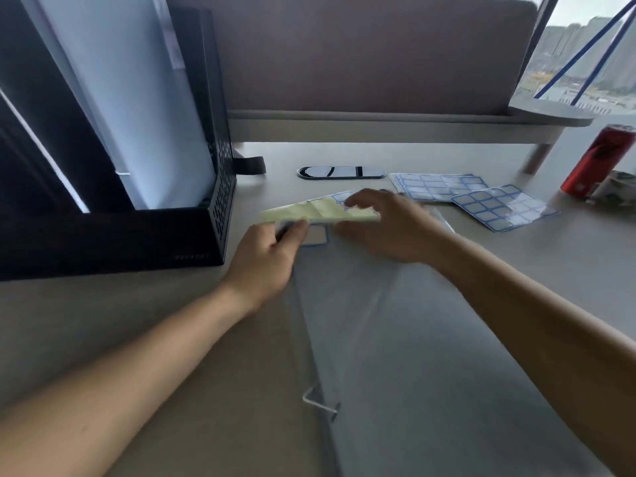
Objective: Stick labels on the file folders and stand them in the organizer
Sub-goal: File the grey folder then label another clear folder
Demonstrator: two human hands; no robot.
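Note:
A translucent grey file folder (406, 339) lies flat on the desk in front of me, its clip (318, 402) near the left edge. A blue-bordered label (316, 235) sits at the folder's top left corner. My right hand (389, 228) pinches a label sheet with pale yellow backing (320, 213) just above that corner, fingers on top and thumb below. My left hand (272, 259) pinches what looks like a small label under the sheet's left end, right beside the stuck label. The black organizer (210, 215) stands at the left with pale folders (137, 98) upright in it.
Two more blue-bordered label sheets (437, 185) (502, 208) lie at the back right. A red can (599, 160) and a crumpled wrapper (616, 187) stand at the far right. A black cable grommet (340, 172) sits ahead, below a raised shelf (378, 127).

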